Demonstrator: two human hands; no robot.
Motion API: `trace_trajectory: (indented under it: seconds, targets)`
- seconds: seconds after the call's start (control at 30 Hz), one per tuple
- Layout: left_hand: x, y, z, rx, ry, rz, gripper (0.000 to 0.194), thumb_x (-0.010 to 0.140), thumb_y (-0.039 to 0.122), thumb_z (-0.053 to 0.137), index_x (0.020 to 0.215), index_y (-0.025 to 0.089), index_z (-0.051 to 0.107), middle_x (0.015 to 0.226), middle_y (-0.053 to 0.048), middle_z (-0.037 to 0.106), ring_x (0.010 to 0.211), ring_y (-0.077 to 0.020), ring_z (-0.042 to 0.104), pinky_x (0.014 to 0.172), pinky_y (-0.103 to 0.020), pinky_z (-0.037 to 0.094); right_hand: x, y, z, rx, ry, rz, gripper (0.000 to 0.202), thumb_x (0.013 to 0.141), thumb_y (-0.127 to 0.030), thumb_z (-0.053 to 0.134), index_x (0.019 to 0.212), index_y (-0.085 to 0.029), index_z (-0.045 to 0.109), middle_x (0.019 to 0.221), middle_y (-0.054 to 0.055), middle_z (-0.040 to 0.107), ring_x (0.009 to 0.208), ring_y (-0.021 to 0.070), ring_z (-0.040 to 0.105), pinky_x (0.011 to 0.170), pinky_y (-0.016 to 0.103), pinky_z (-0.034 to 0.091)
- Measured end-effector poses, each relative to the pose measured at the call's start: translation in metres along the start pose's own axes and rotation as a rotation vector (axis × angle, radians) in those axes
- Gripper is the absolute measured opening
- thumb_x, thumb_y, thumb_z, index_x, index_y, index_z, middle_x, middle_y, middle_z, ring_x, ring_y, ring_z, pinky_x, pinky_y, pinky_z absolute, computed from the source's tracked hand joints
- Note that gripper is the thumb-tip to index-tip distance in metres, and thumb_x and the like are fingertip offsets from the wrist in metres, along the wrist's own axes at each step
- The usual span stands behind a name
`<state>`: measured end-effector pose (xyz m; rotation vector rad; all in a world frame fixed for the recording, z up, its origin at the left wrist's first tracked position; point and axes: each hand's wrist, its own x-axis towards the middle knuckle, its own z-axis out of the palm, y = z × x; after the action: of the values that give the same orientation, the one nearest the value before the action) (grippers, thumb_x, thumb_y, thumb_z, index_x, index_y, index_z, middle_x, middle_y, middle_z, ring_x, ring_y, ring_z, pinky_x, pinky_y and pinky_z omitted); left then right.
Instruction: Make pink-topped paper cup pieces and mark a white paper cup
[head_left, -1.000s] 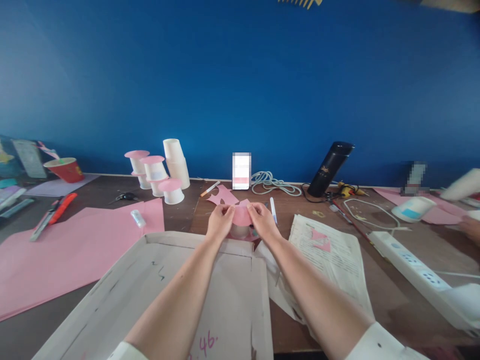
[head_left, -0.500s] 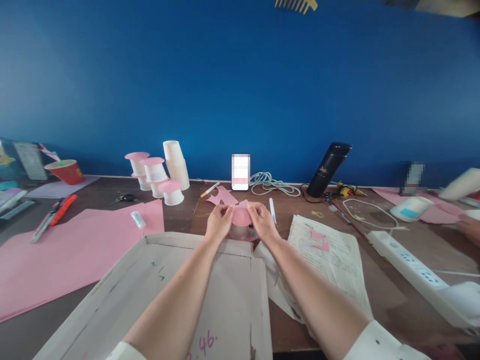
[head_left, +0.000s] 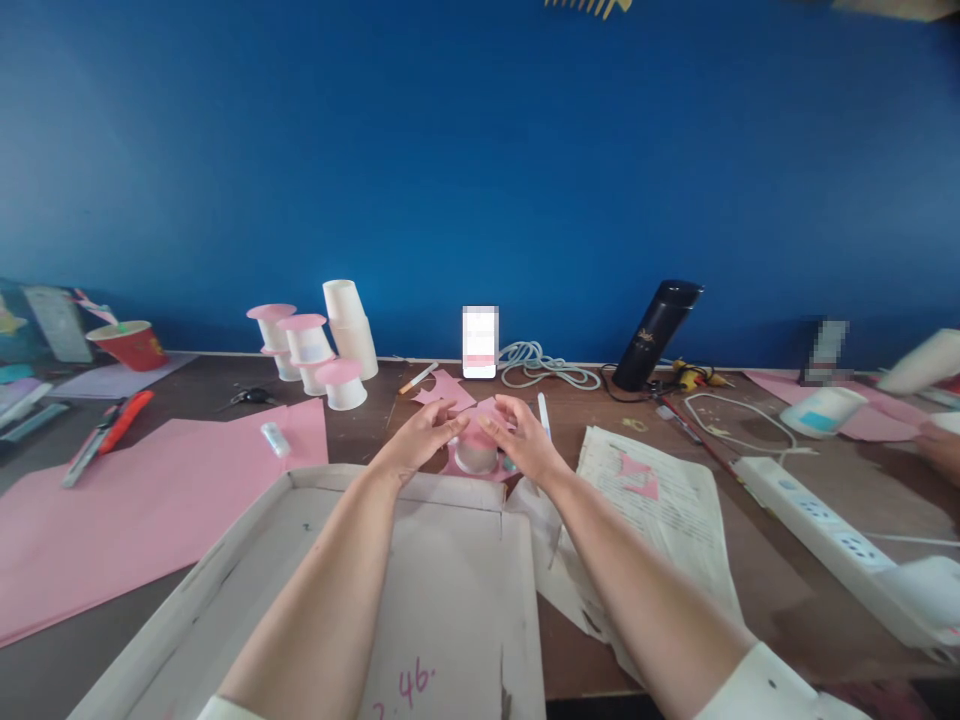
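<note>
A pink paper disc [head_left: 478, 432] lies over a small white paper cup [head_left: 477, 461], which stands on a piece of pink paper at the middle of the table. My left hand [head_left: 424, 436] is at the cup's left side, fingers stretched and thumb near the disc's edge. On the opposite side my right hand [head_left: 526, 438] has its fingers bent loosely and apart, the thumb over or touching the disc; I cannot tell which. Pink paper scraps [head_left: 444, 389] lie just behind. To the left stand white cups topped with pink discs [head_left: 306, 345].
A cardboard box lid [head_left: 450, 600] lies in front of me, beside pink sheets [head_left: 165, 490] and a utility knife [head_left: 105, 440]. A phone [head_left: 480, 345], black bottle [head_left: 656, 340] and coiled cable [head_left: 547, 367] line the wall. A power strip [head_left: 825, 525] and another person's hand [head_left: 941, 450] are right.
Both my hands have loosened their pinch on the pink disc and spread apart, the left hand moving outward. The disc sits lower, and more of the cup shows.
</note>
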<state>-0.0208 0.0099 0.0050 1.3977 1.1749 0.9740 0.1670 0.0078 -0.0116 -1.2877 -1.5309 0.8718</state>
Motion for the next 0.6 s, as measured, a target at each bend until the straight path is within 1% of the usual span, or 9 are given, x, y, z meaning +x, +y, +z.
trace_trajectory:
  seconds: [0.13, 0.23, 0.33, 0.4, 0.53, 0.6]
  targets:
    - [-0.003, 0.004, 0.002, 0.012, -0.038, -0.017, 0.071, 0.071, 0.05, 0.07, 0.131, 0.016, 0.052, 0.139, -0.016, 0.049, 0.123, -0.0283, 0.05, 0.097, -0.035, 0.042, 0.0, -0.002, -0.005, -0.005, -0.059, 0.008, 0.064, 0.069, -0.053, 0.071, 0.124, -0.024, 0.054, 0.132, 0.011, 0.053, 0.125, 0.025, 0.049, 0.104, 0.042, 0.038]
    - [-0.005, 0.008, 0.004, 0.074, -0.016, -0.04, 0.068, 0.069, 0.047, 0.073, 0.128, 0.018, 0.055, 0.139, -0.014, 0.05, 0.125, -0.0282, 0.048, 0.099, -0.034, 0.04, -0.002, -0.005, -0.006, -0.025, -0.077, 0.008, 0.066, 0.067, -0.051, 0.073, 0.124, -0.024, 0.054, 0.133, 0.01, 0.053, 0.124, 0.0255, 0.048, 0.104, 0.042, 0.038]
    - [-0.004, 0.006, 0.004, 0.066, 0.002, -0.05, 0.067, 0.068, 0.046, 0.074, 0.127, 0.019, 0.056, 0.136, -0.014, 0.053, 0.122, -0.0288, 0.051, 0.097, -0.035, 0.041, -0.004, -0.009, -0.005, -0.051, -0.088, 0.033, 0.069, 0.066, -0.05, 0.074, 0.126, -0.023, 0.053, 0.134, 0.011, 0.052, 0.124, 0.0259, 0.049, 0.102, 0.04, 0.039]
    - [-0.004, 0.003, 0.004, 0.029, 0.009, -0.062, 0.067, 0.066, 0.044, 0.075, 0.126, 0.018, 0.057, 0.13, -0.015, 0.057, 0.116, -0.0293, 0.055, 0.092, -0.035, 0.045, -0.004, -0.012, -0.004, -0.063, -0.094, 0.029, 0.066, 0.067, -0.051, 0.073, 0.124, -0.023, 0.054, 0.132, 0.01, 0.054, 0.122, 0.0257, 0.05, 0.1, 0.039, 0.041]
    - [-0.005, 0.003, 0.007, -0.004, 0.011, -0.081, 0.064, 0.065, 0.043, 0.075, 0.122, 0.017, 0.061, 0.112, -0.014, 0.067, 0.101, -0.0277, 0.062, 0.083, -0.036, 0.048, -0.004, -0.016, -0.004, -0.068, -0.095, -0.022, 0.053, 0.068, -0.05, 0.072, 0.112, -0.024, 0.061, 0.117, 0.007, 0.062, 0.11, 0.0249, 0.057, 0.093, 0.037, 0.046]
    - [-0.006, 0.005, 0.008, -0.004, 0.052, -0.078, 0.063, 0.063, 0.042, 0.076, 0.119, 0.016, 0.062, 0.107, -0.014, 0.068, 0.096, -0.0269, 0.063, 0.081, -0.035, 0.049, -0.004, -0.017, -0.005, -0.067, -0.108, -0.031, 0.048, 0.068, -0.05, 0.072, 0.108, -0.024, 0.063, 0.113, 0.006, 0.063, 0.106, 0.0246, 0.058, 0.089, 0.036, 0.047]
